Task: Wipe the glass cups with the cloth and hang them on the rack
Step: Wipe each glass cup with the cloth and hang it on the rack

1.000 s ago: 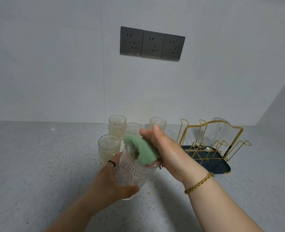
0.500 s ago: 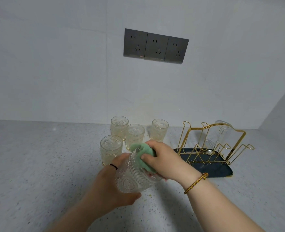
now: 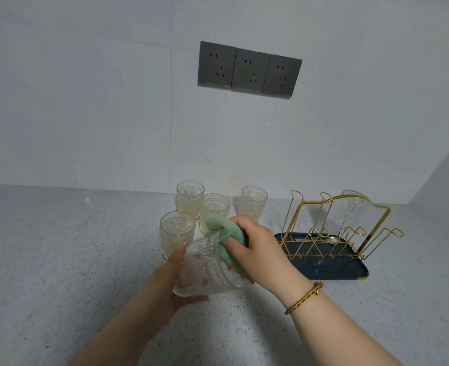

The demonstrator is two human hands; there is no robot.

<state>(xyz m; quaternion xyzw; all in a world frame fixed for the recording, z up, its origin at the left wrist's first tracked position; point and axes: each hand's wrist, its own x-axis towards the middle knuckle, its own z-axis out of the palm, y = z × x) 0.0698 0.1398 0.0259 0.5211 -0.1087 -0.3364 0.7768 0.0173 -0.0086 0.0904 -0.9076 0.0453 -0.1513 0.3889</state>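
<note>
Green cloth (image 3: 224, 235), now bunched in the gripping right hand (image 3: 255, 244), rubs glass cup (image 3: 205, 268), tipped further sideways in the clasping left hand (image 3: 170, 281), 9 o'clock of rack (image 3: 337, 228): wiping continues, hanging not yet due.

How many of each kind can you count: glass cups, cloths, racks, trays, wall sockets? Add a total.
Glass cups: 6 (4 standing, 1 held, 1 hung)
Cloth: 1
Rack: 1
Tray: 1
Wall sockets: 3
Total: 12
</note>
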